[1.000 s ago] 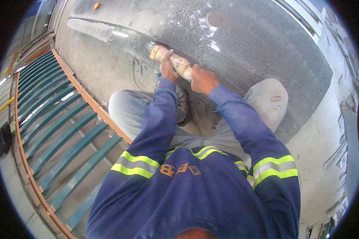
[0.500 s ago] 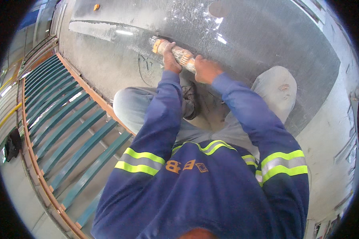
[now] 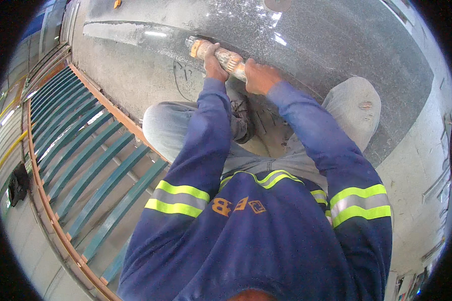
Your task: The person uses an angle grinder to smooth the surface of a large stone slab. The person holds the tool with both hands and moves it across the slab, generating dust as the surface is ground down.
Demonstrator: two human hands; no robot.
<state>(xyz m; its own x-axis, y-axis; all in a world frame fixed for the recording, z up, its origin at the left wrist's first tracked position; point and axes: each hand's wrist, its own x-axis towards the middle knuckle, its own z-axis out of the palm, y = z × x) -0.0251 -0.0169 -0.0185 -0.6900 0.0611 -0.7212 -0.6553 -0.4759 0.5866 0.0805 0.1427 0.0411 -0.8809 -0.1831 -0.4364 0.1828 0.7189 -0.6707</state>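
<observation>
My left hand is wrapped around the forward part of the power tool, just behind its orange collar, and my right hand grips the tail end of the body. The fingers of both are curled firmly onto the casing. The tool lies slantwise at the near edge of the dark slab, metal head pointing away from me and to the left; the head is small and hazy here, so I can't be sure it actually touches the slab.

In the palms I'd expect a rigid, fairly weighty barrel, heaviest toward the head, so the left should carry and the right should steer. Pale dust coats the casing, which could make it slide against bare skin; a full wrap suits it better than fingertips. Good holds are the round barrel behind the collar and the narrow tail. I'd leave the ridged orange patch between them uncovered, and stay off the metal head.

The slab looks hard and stiff, shiny under its powder, and I'd treat its edge as liable to chip. Off that near edge, a dark cable curves over the pale floor. My right knee overlaps the slab. A brown disc sits toward its far edge, and a teal-slatted rack stands to my left.
</observation>
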